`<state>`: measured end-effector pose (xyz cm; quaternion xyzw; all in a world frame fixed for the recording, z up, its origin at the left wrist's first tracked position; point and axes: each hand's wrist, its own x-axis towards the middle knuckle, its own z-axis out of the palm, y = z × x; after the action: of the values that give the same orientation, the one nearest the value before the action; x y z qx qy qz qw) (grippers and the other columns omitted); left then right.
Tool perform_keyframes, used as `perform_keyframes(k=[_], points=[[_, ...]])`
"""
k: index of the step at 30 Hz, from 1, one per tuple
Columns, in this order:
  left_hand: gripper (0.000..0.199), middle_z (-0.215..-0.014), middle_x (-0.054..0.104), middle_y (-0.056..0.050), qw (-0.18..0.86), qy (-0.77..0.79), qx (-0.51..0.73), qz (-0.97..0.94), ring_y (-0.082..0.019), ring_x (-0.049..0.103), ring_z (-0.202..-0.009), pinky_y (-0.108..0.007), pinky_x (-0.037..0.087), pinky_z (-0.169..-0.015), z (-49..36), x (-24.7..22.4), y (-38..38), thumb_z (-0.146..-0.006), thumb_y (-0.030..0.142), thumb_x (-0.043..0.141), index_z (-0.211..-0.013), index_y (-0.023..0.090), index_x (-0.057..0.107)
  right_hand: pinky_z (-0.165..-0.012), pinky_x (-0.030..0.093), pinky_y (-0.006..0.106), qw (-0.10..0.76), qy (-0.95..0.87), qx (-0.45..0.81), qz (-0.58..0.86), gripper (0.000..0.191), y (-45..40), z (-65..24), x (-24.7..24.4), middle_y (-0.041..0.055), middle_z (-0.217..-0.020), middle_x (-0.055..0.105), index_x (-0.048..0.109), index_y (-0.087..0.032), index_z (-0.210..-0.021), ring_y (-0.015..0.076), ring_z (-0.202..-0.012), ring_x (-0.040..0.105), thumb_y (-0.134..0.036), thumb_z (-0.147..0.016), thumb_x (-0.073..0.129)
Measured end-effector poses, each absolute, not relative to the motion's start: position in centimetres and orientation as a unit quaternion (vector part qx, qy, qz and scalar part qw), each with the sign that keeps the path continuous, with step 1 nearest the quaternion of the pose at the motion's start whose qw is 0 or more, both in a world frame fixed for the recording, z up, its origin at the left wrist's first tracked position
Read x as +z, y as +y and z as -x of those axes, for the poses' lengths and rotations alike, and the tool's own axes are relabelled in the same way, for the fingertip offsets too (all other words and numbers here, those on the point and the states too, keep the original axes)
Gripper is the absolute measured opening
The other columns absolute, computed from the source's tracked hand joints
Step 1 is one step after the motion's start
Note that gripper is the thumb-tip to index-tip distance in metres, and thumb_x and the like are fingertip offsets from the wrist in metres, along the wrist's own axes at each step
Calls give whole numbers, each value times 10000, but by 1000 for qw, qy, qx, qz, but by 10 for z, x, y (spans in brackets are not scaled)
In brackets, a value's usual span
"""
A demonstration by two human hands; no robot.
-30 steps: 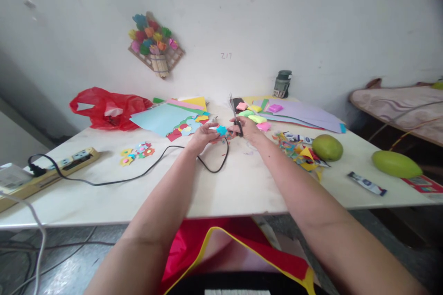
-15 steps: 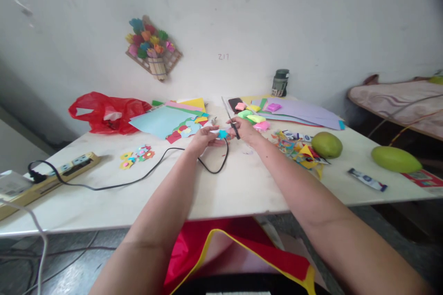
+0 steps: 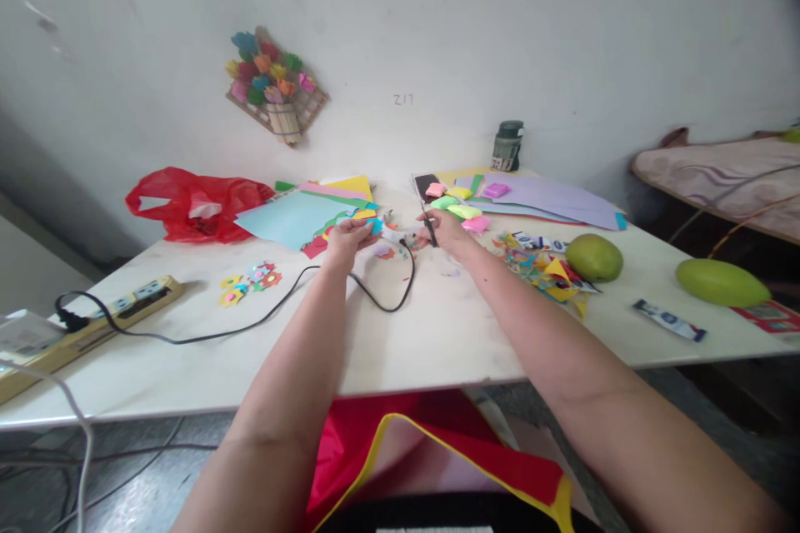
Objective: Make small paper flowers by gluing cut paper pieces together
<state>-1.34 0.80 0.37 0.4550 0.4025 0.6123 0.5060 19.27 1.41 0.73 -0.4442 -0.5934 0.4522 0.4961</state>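
Observation:
Near the middle of the white table (image 3: 437, 325), my left hand (image 3: 351, 240) pinches a small blue paper piece (image 3: 376, 226) between its fingers. To its right, my right hand (image 3: 441, 231) is closed on scissors (image 3: 430, 226) with dark handles, their long blades pointing up and away. A white glue gun or similar tool (image 3: 395, 235), with a black cord (image 3: 400, 307), lies between the hands among small paper scraps. Paper flowers (image 3: 266, 276) with coloured centres lie left of my left arm.
A red plastic bag (image 3: 187, 204), coloured paper sheets (image 3: 293, 216) and a power strip (image 3: 112, 321) are on the left. On the right are clay packets (image 3: 462, 211), paper scraps (image 3: 537, 268), green fruits (image 3: 594, 257), a tube (image 3: 669, 321) and a bottle (image 3: 507, 146).
My left hand has moved left with the blue paper piece, away from the scissors. My right hand has shifted slightly right with the scissors, uncovering the white tool and the scraps between the hands.

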Motion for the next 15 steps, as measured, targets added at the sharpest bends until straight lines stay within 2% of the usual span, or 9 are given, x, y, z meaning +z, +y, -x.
perform_keyframes(k=[4,10,15], points=[[291,-607,610,-1,485,446,570,-491,-118,605,-572,-282,509,-626,13,3,7,-546,278,763,-696,119,569,-476,452,249,502,-579,452,457,250,16,-196,7,-51,-499,575,487,-188,-829,125,-423,548,-119,-636,630],[242,-608,608,-5,425,506,518,-544,-107,561,-617,-232,443,-609,13,4,5,-556,338,735,-619,140,613,-448,417,222,507,-577,427,478,237,15,-202,9,-37,-533,578,493,-180,-826,110,-431,532,-166,-641,640],[218,-547,592,-2,386,554,483,-557,-122,529,-574,-248,410,-582,15,-3,10,-548,341,727,-615,151,644,-518,452,243,502,-597,331,530,273,34,-217,0,-31,-616,582,556,-177,-872,125,-532,563,-226,-619,645]])
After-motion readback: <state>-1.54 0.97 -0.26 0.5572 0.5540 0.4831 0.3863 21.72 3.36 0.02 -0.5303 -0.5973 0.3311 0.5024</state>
